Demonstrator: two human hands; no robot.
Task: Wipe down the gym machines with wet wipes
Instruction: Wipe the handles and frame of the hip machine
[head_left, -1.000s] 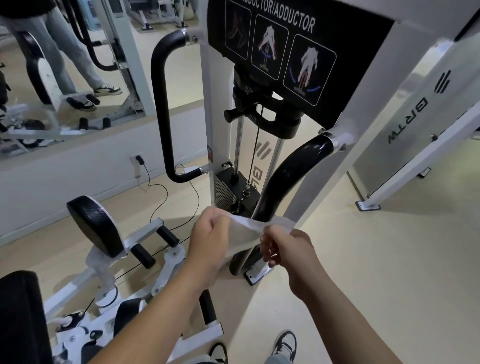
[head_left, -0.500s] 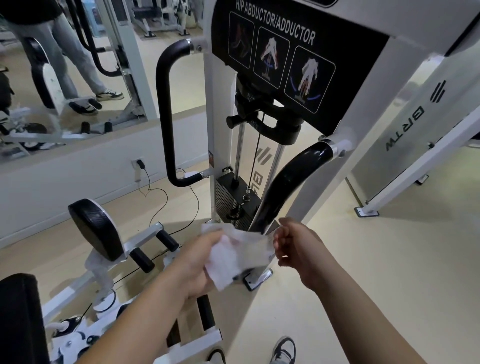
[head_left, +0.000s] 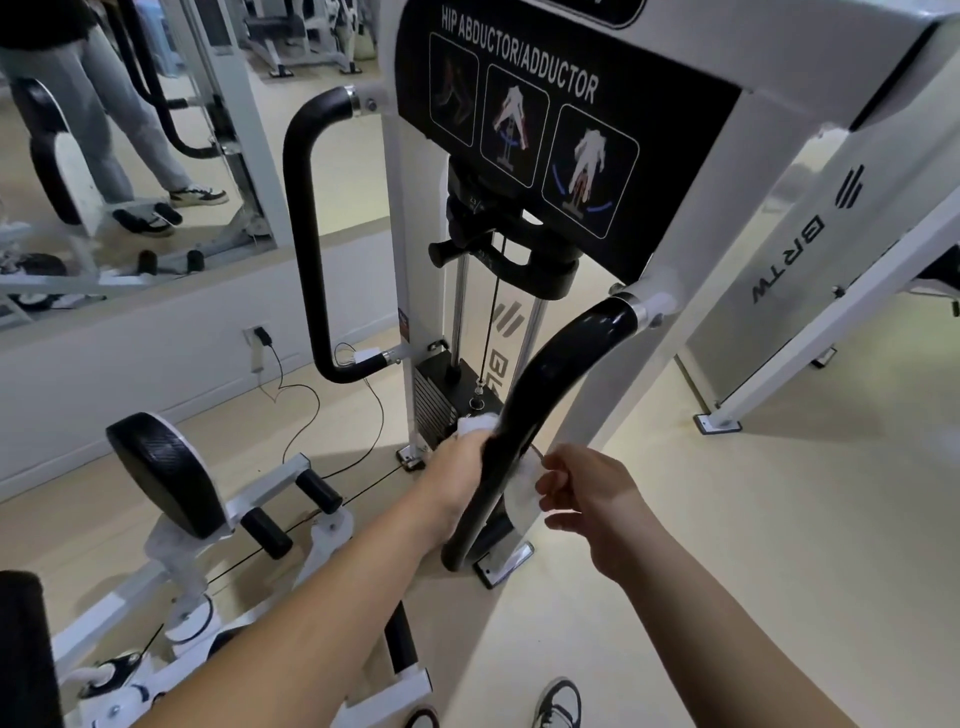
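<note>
1. Wet wipe (head_left: 521, 501) looped round lower part of right black handle (head_left: 561, 364), near machine base.
2. Left hand (head_left: 454, 470) grips one end; right hand (head_left: 587, 493) pinches the other.
3. Prob. only starting: left handle (head_left: 306, 218), pad (head_left: 166, 473) etc. look untouched.

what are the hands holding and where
A wet wipe looped round the black handle: left hand grips one end against it, right hand pinches the other end.

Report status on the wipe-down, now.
Left hand grips wet wipe, right hand pinches its other end. Wipe looped round black handle, low down. Nothing blocking.
</note>
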